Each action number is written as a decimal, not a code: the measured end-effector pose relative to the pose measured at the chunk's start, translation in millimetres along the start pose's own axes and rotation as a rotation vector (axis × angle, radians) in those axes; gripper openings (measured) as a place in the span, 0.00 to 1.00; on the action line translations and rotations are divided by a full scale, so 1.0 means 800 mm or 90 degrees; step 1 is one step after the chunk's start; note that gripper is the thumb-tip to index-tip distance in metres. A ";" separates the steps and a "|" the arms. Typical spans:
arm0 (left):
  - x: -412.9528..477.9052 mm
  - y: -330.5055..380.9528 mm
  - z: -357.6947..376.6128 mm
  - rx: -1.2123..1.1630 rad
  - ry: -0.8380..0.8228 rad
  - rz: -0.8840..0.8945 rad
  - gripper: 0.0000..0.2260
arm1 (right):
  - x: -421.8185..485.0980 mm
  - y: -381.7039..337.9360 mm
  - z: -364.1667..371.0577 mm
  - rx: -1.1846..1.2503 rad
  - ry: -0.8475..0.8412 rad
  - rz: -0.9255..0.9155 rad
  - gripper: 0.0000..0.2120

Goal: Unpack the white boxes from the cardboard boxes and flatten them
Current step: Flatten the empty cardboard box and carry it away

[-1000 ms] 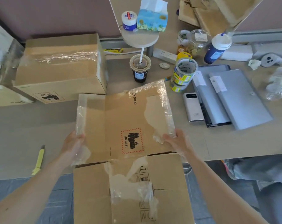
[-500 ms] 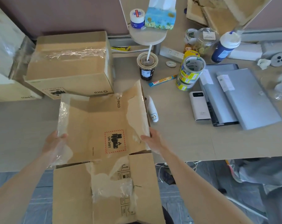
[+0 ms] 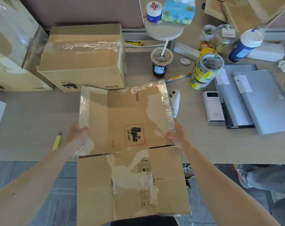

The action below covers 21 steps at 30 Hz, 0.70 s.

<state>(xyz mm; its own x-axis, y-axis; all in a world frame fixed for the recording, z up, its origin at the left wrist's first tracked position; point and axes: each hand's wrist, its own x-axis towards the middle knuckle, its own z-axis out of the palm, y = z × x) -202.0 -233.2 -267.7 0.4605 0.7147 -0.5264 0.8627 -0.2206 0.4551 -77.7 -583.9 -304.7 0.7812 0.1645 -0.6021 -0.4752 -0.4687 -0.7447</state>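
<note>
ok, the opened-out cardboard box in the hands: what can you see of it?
The cardboard box is brown board, opened out flat and creased across the middle. The far panel extends over the table, printed PICO and a red-bordered UN 3481 battery label. The near panel hangs toward the person, bearing handling symbols. Clear tape and torn pale patches mark both side edges and the centre. The left hand grips its left edge, the right hand its right.

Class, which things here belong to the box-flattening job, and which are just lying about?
Job: opened brown cardboard box, left hand, right hand, taped brown cardboard box behind.
Lying about: plastic coffee cup, stacked tape rolls, grey laptops, white power bank.
</note>
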 end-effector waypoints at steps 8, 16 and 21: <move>-0.015 0.033 0.066 -0.037 -0.091 0.057 0.08 | -0.005 0.020 -0.070 -0.136 0.173 0.059 0.10; -0.009 0.042 0.109 0.053 -0.048 0.044 0.25 | -0.005 0.037 -0.088 -0.419 0.275 0.021 0.24; -0.004 0.065 0.109 0.263 0.042 0.231 0.32 | 0.017 0.009 -0.067 -0.583 0.249 -0.176 0.27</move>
<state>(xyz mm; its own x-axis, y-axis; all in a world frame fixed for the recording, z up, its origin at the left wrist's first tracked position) -140.5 -305.1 -305.3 0.7404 0.5819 -0.3364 0.6679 -0.6929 0.2717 -48.8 -631.2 -303.0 0.9713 0.1489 -0.1856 0.1022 -0.9654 -0.2398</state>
